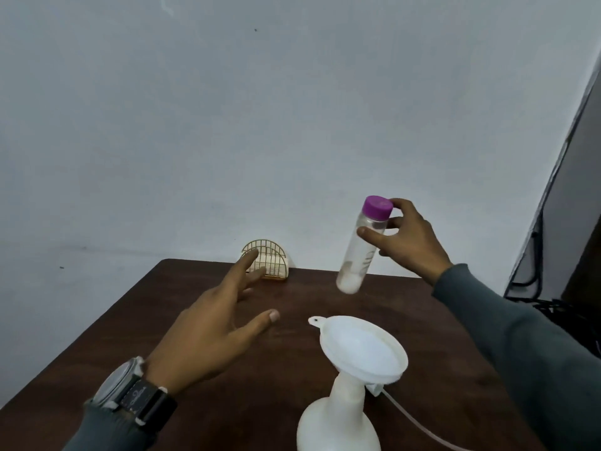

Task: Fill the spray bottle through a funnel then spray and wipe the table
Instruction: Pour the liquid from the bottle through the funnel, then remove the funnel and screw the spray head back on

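A white spray bottle (pixel 338 424) stands at the table's near edge with a white funnel (pixel 361 348) seated in its neck. My right hand (pixel 408 242) grips a clear water bottle (pixel 359 252) near its purple cap (pixel 378 207), holding it tilted in the air above the table, behind the funnel. My left hand (pixel 211 323) hovers over the table's middle with fingers spread and holds nothing. A thin white tube (pixel 413 421), with a white part at its upper end, lies on the table to the right of the spray bottle.
A gold wire napkin holder (pixel 270 260) with white napkins stands at the far edge of the dark wooden table (pixel 136 323), against the wall. A dark panel with black cables (pixel 536 281) is at the right. I wear a watch (pixel 130 390) on my left wrist.
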